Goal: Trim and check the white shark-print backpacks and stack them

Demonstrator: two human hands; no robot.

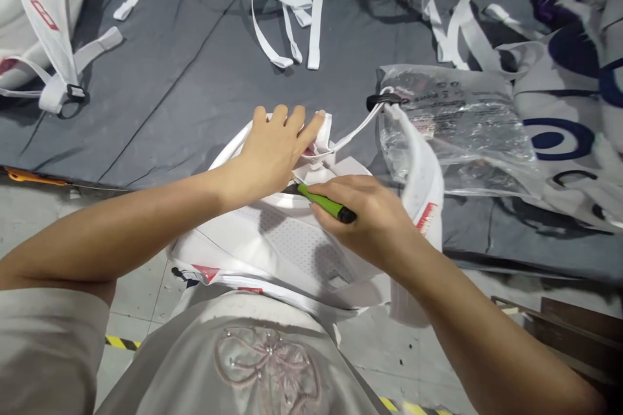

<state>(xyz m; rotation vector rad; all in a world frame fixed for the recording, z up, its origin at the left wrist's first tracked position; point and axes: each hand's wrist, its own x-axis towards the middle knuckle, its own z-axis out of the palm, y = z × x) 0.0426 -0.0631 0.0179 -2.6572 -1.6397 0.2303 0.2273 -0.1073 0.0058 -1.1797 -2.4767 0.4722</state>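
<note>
— While the left hand point(275, 149) lies on the white bag point(287, 246), how far open is it?

— Nearly flat, fingers point(287, 118) together and stretched forward. Their tips press the folded top edge of the bag down against the grey worktop point(195, 84). It pins the fabric; whether anything is pinched under the palm I cannot tell.

— And the right hand point(374, 220)?

— Curled tight round a green tool point(327, 203) with a black end. The tool lies slantwise across the fingers, its far tip hidden under the left hand, at the bag's top edge.

— Where does the bag sit?

— At the near edge of the worktop, just before the person's body, mesh back panel upward. A strap point(418, 175) with a red label hangs over beside the right wrist.

— Anything around it?

— A clear plastic sleeve point(457, 123) just right of the bag, more white bags point(39, 19) and loose straps point(292, 13) along the far side.
</note>
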